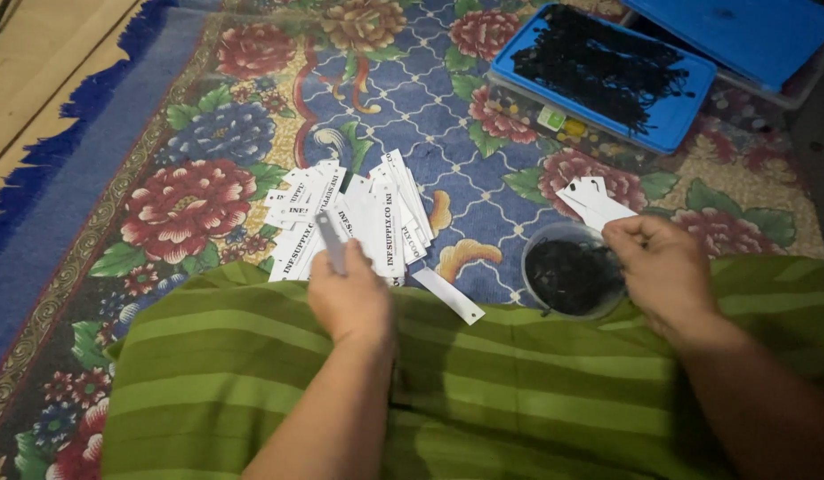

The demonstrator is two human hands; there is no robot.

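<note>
My left hand (349, 298) grips one narrow white paper tag (330, 240) and holds it upright just above a loose pile of white printed tags (363, 218) on the flowered carpet. My right hand (665, 267) pinches a small bunch of white tags (592, 202) fanned out above a round clear bowl (541, 244) filled with black strings. One single tag (447, 295) lies alone on the edge of the green striped cloth (518, 382) across my lap, between both hands.
A clear box with a blue lid (674, 120) heaped with black strings stands at the back right, a second blue-lidded box (750, 31) behind it. The carpet's blue fringe (69, 133) meets bare tan floor at the far left.
</note>
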